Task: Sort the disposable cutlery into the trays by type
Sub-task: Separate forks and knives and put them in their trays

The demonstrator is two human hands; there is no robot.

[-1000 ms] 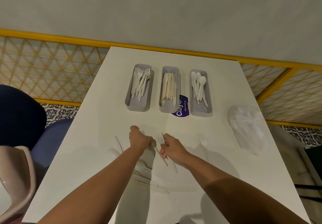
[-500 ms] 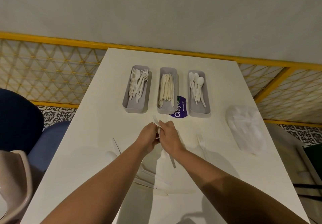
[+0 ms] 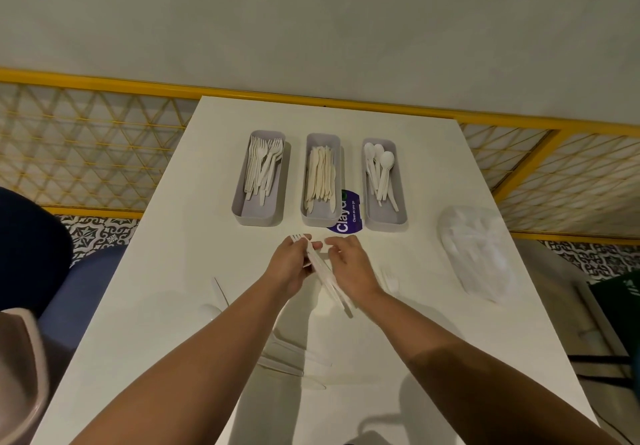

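Note:
Three grey trays stand in a row at the far side of the white table (image 3: 450, 340): the left tray (image 3: 239, 198) holds forks, the middle tray (image 3: 322, 139) holds knives, the right tray (image 3: 401, 202) holds spoons. My left hand (image 3: 292, 264) grips a small bundle of white forks (image 3: 323, 276), tines pointing toward the trays. My right hand (image 3: 349, 266) is beside it, fingers curled over the bundle's handles. Loose white cutlery (image 3: 287, 358) lies on the table under my forearms, with a spoon (image 3: 209, 309) and a knife (image 3: 220, 288) to the left.
A clear plastic bag (image 3: 478, 254) lies at the table's right side. A purple label (image 3: 348, 216) sits between the middle and right trays. A blue chair (image 3: 27, 243) stands left of the table; a yellow lattice railing (image 3: 86, 146) runs behind it.
Both hands lifted off the loose pile, came together and moved toward the trays. The forks are now gathered in my left hand, with the right hand alongside.

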